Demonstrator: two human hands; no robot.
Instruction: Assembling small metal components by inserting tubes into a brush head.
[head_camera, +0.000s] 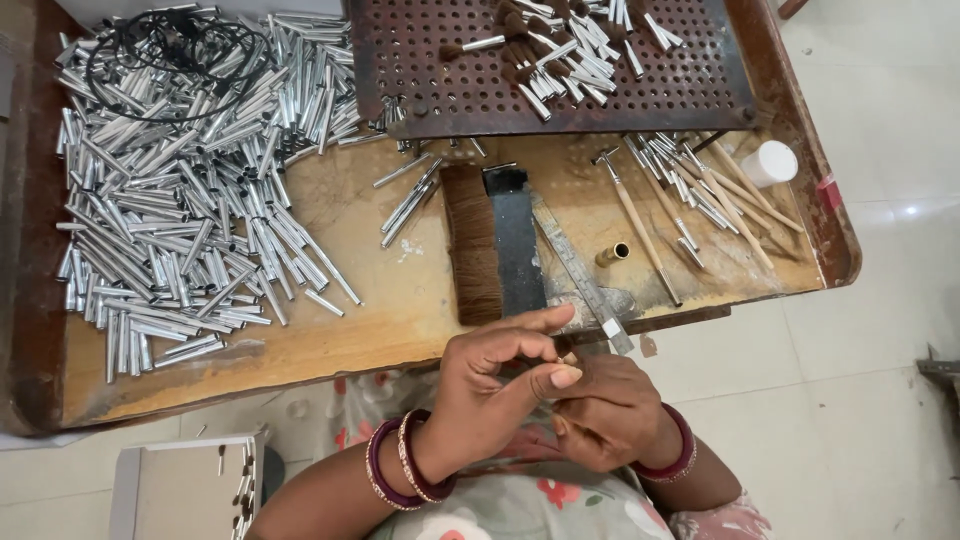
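My left hand (495, 385) and my right hand (610, 410) meet just in front of the wooden worktable (400, 310), above my lap. Their fingertips pinch a small tuft of brown bristle (563, 350) between them; whether a metal tube is also held is hidden by the fingers. My left forefinger points right over the right hand. Just beyond the hands lies a strip of brown bristle (470, 245) beside a dark flat plate (517, 245) and a metal ruler (580, 275).
A big heap of silver metal tubes (190, 190) covers the table's left. A perforated brown tray (540, 60) with finished small brushes sits at the back. Wooden-handled brushes (700, 190), a brass ferrule (613, 254) and a white cup (770, 163) lie right. A black cable (170, 60) rests on the heap.
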